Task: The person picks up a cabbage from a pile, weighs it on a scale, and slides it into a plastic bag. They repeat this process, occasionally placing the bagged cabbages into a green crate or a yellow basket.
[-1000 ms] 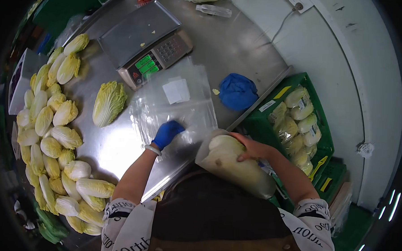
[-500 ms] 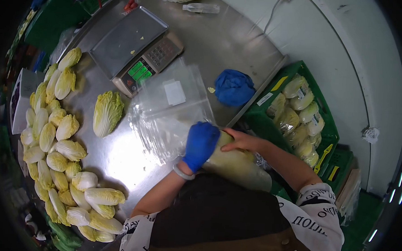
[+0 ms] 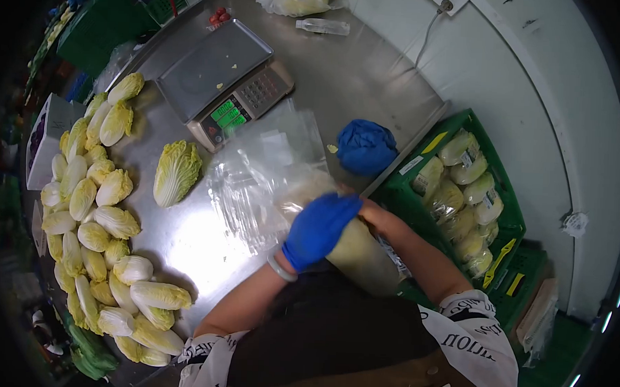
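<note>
A napa cabbage in a clear plastic bag lies on a slant against the front of my apron. My left hand, in a blue glove, is closed over the bag at the cabbage's upper end, with loose film sticking out beyond it. My bare right hand grips the same end from the far side; its fingertips are mostly hidden behind the glove. Flat clear bags are stacked beside my left hand. One unwrapped napa cabbage lies left of the stack.
A digital scale stands behind the bags. Many bare cabbages are heaped along the left edge. A blue crumpled bundle sits near the right edge, beside a green crate of wrapped cabbages. A clear bottle lies at the back.
My left hand has gone from a fist to longer fingers laid over the bag's end. Loose film now rises beyond it. The right hand has slipped partly behind the glove.
</note>
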A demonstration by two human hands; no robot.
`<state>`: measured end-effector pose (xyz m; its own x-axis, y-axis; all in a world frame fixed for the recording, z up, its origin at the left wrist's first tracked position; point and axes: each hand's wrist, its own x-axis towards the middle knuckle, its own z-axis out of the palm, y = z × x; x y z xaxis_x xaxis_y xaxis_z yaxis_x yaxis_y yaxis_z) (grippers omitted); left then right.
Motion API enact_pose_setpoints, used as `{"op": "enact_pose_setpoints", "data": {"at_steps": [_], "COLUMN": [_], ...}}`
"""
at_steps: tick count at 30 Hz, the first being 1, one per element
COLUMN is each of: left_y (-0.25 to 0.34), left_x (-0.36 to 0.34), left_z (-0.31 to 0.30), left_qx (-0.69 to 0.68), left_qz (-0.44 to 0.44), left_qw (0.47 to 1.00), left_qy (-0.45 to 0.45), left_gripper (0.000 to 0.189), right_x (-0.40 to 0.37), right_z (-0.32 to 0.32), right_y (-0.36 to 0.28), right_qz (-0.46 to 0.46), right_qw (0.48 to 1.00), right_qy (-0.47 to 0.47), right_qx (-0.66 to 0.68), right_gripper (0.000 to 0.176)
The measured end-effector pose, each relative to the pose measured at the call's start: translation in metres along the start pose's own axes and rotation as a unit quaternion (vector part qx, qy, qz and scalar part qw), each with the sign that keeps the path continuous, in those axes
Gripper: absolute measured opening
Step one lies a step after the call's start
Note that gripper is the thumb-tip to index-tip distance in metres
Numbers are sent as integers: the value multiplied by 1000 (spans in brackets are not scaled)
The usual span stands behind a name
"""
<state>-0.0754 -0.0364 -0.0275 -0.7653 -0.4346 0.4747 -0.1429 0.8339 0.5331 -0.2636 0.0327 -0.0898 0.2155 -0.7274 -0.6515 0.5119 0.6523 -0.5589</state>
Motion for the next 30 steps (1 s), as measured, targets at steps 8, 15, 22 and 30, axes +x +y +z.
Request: {"op": "enact_pose_setpoints", "data": {"at_steps": [8, 15, 22, 30], "left_y": [-55, -37, 3, 60], "left_x": [-14, -81, -107, -201], "left_z": [-47, -72, -66, -50], "left_qx": [-593, -710, -674, -639], "left_qz": [-510, -538, -579, -651], "left_qw": [605, 423, 414, 371], "left_qy": [145, 166, 196, 175], "left_gripper": [56, 51, 45, 36], "right_x": [13, -15, -27, -74], "right_z": [60, 87, 98, 89], "right_y": [-35, -23, 3, 62], "right_qz": [-232, -390, -413, -411], "right_qw": [972, 844, 689, 585], "right_qy": [29, 207, 260, 81], "right_qx": [-26, -305, -535, -694], "right_gripper": [72, 18, 12, 17]}}
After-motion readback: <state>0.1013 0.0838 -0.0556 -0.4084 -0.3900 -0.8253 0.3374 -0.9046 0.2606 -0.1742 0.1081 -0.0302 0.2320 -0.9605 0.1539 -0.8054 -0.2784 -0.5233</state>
